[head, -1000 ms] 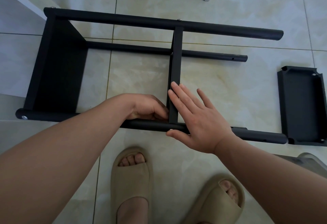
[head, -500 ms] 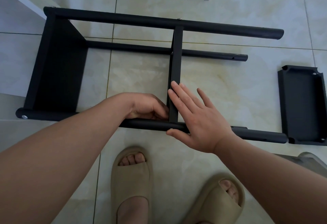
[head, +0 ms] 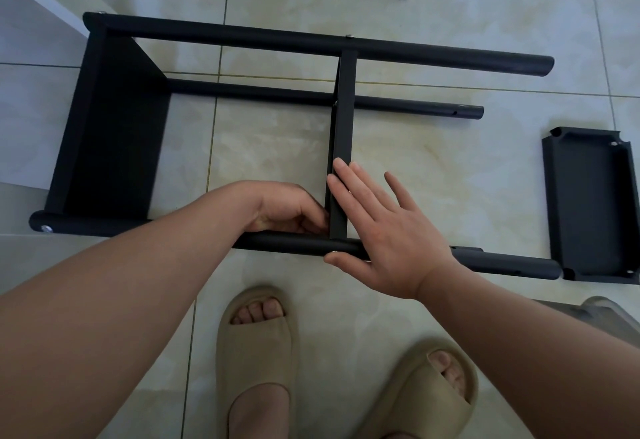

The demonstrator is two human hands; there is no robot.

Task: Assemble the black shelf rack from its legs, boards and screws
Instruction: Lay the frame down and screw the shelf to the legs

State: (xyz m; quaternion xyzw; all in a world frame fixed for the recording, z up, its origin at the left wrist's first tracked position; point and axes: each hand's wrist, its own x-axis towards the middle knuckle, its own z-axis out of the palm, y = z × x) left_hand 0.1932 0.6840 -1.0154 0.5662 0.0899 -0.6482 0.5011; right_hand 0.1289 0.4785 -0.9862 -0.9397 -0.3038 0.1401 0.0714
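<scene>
We look down on a pale tiled floor [head: 433, 168], where the black rack [head: 221, 35] lies on its side, half built, straight ahead of us. An end board [head: 114, 133] closes its left end, joined to the far leg [head: 450, 57] and the near leg [head: 287, 243]. A third leg [head: 277, 94] lies lower, close to the floor. A loose board [head: 585, 203] rests hollow side up on the floor at the right, just beside the near leg's free end. The middle board [head: 344, 120] stands edge-on between the far and near legs. Our right hand [head: 391, 230] is spread flat, its straight fingers touching this board and its thumb against the near leg. Our left hand [head: 287, 206] is curled at the board's left side, where it meets the near leg; we cannot tell whether it pinches anything. Two beige slippers [head: 256, 345] stand below the rack. A screw [head: 46, 229] shines at the near leg's left end.
</scene>
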